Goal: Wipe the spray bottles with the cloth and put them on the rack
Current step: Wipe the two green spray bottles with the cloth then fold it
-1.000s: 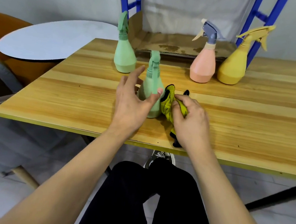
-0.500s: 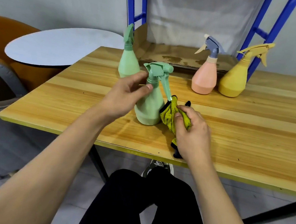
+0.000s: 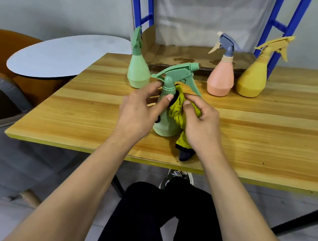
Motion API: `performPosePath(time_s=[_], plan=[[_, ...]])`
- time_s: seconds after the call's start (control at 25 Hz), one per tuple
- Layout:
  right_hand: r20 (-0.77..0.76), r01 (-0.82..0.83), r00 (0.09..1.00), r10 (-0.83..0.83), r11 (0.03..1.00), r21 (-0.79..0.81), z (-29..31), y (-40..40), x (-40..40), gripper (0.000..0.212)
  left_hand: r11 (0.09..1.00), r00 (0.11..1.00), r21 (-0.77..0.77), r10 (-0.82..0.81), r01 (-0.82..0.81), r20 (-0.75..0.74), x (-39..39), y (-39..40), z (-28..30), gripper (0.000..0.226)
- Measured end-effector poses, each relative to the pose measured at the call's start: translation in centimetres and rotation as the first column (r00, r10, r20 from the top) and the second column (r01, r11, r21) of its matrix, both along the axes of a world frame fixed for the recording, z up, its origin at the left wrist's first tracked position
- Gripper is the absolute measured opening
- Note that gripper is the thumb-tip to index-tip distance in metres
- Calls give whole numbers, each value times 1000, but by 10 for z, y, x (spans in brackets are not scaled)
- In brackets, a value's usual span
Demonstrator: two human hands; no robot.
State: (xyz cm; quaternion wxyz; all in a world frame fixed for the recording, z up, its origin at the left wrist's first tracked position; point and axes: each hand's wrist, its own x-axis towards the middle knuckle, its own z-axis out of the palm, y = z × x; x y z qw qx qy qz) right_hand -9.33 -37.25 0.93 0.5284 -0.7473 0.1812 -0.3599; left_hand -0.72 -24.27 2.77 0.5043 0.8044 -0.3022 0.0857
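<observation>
Hands meet at an upright green spray bottle [image 3: 165,119] on the tabletop [image 3: 260,130], nozzle pointing right: left hand [image 3: 137,110] grips its neck, right hand [image 3: 200,122] pinches a yellow cloth [image 3: 176,112] against it.

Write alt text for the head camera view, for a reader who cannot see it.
A person's left hand holds the neck of a green spray bottle on a wooden table while the right hand presses a yellow cloth against it. Behind stand green, pink and yellow bottles before a blue rack.

Wooden table [image 3: 269,135]: four spray bottles [image 3: 220,78], yellow cloth [image 3: 176,114].
</observation>
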Motion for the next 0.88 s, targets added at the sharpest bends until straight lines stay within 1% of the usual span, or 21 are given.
performPosePath(time_s=[0.12, 0.2, 0.28, 0.32, 0.36, 0.4, 0.52, 0.56, 0.68, 0.72, 0.8, 0.88], plan=[[8, -50, 999, 50, 998, -41, 1, -6, 3, 27, 999, 999, -17, -43, 43, -7, 5, -1, -5, 56], [-45, -59, 997, 55, 993, -98, -8, -11, 2, 30, 999, 999, -29, -42, 41, -7, 7, -3, -7, 57], [-205, -52, 979, 18, 985, -164, -11, -18, -2, 32, 999, 1000, -25, -19, 19, 0, 7, -3, -9, 58], [-305, -58, 952, -6, 978, -201, -6, -23, -3, 31, 999, 1000, -30, -10, 10, 9, 6, -3, -9, 59], [-373, -61, 928, -28, 972, -227, 1, -25, -1, 31, 999, 1000, -36, -4, 4, 18, 6, -3, -9, 59], [-370, -58, 929, -31, 972, -228, 6, -25, 1, 30, 999, 1000, -36, -7, 8, 20, 6, -3, -9, 58], [-166, -55, 986, 25, 982, -178, 6, -10, 0, 30, 999, 999, -30, -30, 31, 34, 6, -3, -10, 54], [-143, -42, 990, 16, 982, -183, 0, -6, -2, 30, 999, 999, -17, -27, 28, 39, 5, -3, -10, 52], [-234, 35, 969, -84, 978, -208, -13, -3, -12, 29, 996, 998, 84, -17, 12, 57, 1, -2, -8, 44], [-228, 49, 969, -98, 976, -213, -14, -3, -12, 29, 994, 999, 102, -30, 26, 38, 1, -2, -7, 41], [-204, 69, 973, -109, 979, -193, -14, 1, -12, 30, 994, 998, 92, -62, 64, -23, 1, -6, -7, 36], [-190, 87, 975, -115, 985, -149, -15, 5, -10, 31, 996, 997, 49, -67, 68, -34, -1, -11, -9, 32]])
